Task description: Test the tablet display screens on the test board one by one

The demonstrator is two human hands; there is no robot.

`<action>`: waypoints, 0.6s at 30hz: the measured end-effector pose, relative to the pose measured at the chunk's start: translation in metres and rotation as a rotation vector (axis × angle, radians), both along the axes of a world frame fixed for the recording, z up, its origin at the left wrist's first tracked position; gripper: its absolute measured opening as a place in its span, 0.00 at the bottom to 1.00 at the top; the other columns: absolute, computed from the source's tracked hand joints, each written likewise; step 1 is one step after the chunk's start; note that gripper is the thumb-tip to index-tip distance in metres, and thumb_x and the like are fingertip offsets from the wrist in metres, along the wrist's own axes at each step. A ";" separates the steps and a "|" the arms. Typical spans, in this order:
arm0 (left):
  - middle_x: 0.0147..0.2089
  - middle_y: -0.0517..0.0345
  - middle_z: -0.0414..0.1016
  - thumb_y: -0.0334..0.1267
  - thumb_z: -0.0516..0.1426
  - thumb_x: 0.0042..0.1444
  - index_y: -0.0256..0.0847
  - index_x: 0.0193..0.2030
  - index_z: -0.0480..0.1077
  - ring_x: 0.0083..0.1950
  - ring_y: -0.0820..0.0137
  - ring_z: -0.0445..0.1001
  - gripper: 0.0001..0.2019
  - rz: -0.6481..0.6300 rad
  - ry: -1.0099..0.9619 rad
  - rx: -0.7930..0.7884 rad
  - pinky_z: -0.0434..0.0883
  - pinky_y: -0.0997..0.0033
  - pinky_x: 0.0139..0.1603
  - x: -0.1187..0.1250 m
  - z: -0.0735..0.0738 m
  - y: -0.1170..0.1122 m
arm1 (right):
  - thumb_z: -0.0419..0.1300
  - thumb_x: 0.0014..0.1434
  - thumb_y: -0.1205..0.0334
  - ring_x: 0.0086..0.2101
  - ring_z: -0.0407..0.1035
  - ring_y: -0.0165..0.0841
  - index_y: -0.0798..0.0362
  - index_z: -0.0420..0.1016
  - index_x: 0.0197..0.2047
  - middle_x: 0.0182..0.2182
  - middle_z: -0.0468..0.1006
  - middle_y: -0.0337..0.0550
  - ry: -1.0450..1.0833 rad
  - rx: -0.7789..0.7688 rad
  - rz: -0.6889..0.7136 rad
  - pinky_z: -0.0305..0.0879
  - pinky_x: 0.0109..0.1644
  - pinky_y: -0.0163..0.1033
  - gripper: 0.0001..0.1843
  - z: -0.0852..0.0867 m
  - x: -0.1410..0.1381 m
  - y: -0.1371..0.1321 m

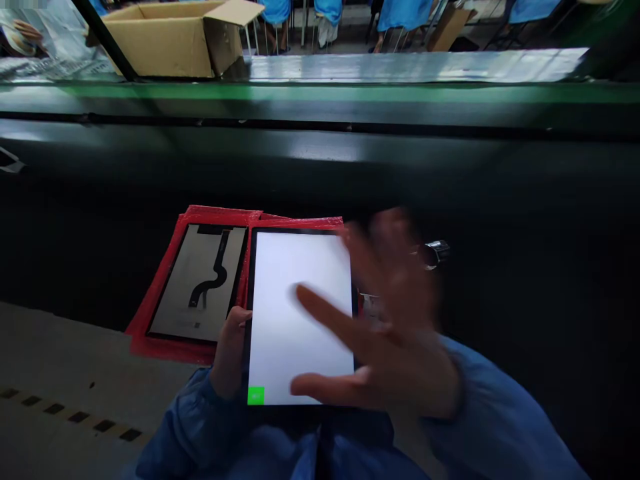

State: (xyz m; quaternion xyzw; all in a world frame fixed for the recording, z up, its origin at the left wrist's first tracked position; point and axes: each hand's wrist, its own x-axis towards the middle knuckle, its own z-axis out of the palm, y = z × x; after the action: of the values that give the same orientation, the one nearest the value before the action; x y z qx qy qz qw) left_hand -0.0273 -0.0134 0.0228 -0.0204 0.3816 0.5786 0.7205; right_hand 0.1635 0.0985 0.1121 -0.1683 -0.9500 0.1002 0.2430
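Observation:
My left hand (231, 353) grips the left edge of a tablet (295, 287), thumb at its side and the other fingers hidden behind it. The tablet's screen glows plain white, with a small green square in its lower left corner. Over its right side my right hand (385, 327) is spread, fingers apart and blurred by motion; whether a fingertip touches the glass I cannot tell. Left of the tablet lies a display panel (175, 287), back side up, with a black curved flex cable (216, 275). Red wrapping sheets (145, 333) lie under the panel and show behind the tablet.
A small shiny object (439, 252) lies on the dark surface beyond my right hand. Along the back runs a green-edged ledge (350, 92) with an open cardboard box (160, 43) and clear plastic. People in blue sit farther off. Striped floor tape (77, 417) shows at lower left.

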 end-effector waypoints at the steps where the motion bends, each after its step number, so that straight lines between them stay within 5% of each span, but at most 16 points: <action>1: 0.23 0.57 0.77 0.42 0.59 0.46 0.39 0.26 0.76 0.29 0.60 0.76 0.08 -0.004 -0.010 0.005 0.72 0.65 0.31 0.000 0.001 0.000 | 0.64 0.51 0.34 0.70 0.31 0.55 0.43 0.52 0.71 0.72 0.46 0.41 -0.020 0.030 0.032 0.37 0.71 0.68 0.51 -0.009 -0.010 -0.005; 4: 0.24 0.57 0.78 0.40 0.60 0.43 0.39 0.29 0.77 0.33 0.58 0.78 0.08 -0.025 -0.083 0.034 0.73 0.65 0.35 -0.002 0.002 0.000 | 0.68 0.50 0.39 0.69 0.42 0.55 0.55 0.58 0.69 0.71 0.50 0.52 -0.095 0.054 0.104 0.47 0.69 0.68 0.51 -0.037 -0.030 -0.011; 6: 0.27 0.57 0.79 0.39 0.60 0.44 0.40 0.31 0.78 0.36 0.57 0.79 0.09 -0.031 -0.129 0.054 0.73 0.65 0.37 -0.003 0.002 0.000 | 0.66 0.58 0.51 0.65 0.57 0.50 0.57 0.68 0.62 0.65 0.64 0.52 -0.015 0.097 0.102 0.57 0.67 0.63 0.33 -0.051 -0.032 -0.011; 9: 0.30 0.54 0.80 0.40 0.58 0.45 0.40 0.34 0.77 0.39 0.55 0.79 0.11 -0.037 -0.145 0.055 0.73 0.63 0.39 -0.002 0.002 0.002 | 0.58 0.64 0.72 0.47 0.76 0.36 0.60 0.77 0.46 0.46 0.82 0.47 0.243 0.201 0.107 0.75 0.54 0.43 0.10 -0.057 -0.024 -0.012; 11: 0.30 0.53 0.80 0.42 0.59 0.43 0.37 0.35 0.77 0.38 0.54 0.79 0.14 -0.066 -0.155 0.046 0.73 0.62 0.37 -0.002 0.002 0.003 | 0.56 0.64 0.75 0.39 0.78 0.33 0.60 0.77 0.44 0.41 0.84 0.46 0.333 0.194 0.114 0.78 0.43 0.36 0.10 -0.051 -0.011 -0.013; 15: 0.25 0.55 0.78 0.40 0.62 0.43 0.35 0.28 0.77 0.27 0.64 0.77 0.10 -0.044 -0.133 0.021 0.70 0.72 0.27 -0.004 0.003 0.004 | 0.62 0.60 0.72 0.42 0.78 0.35 0.53 0.74 0.54 0.45 0.82 0.44 0.348 0.077 -0.112 0.78 0.44 0.39 0.19 -0.036 0.033 -0.010; 18: 0.22 0.59 0.77 0.37 0.61 0.43 0.37 0.24 0.74 0.23 0.68 0.74 0.06 0.050 -0.008 -0.050 0.69 0.73 0.24 -0.005 0.006 0.006 | 0.64 0.56 0.74 0.35 0.78 0.34 0.46 0.74 0.54 0.41 0.83 0.40 0.423 0.014 -0.345 0.78 0.37 0.39 0.24 -0.052 0.066 0.003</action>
State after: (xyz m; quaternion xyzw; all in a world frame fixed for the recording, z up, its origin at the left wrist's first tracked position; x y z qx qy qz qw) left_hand -0.0324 -0.0073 0.0291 -0.0505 0.3924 0.5868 0.7065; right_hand 0.2297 0.1017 0.0602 -0.3011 -0.8362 0.0839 0.4506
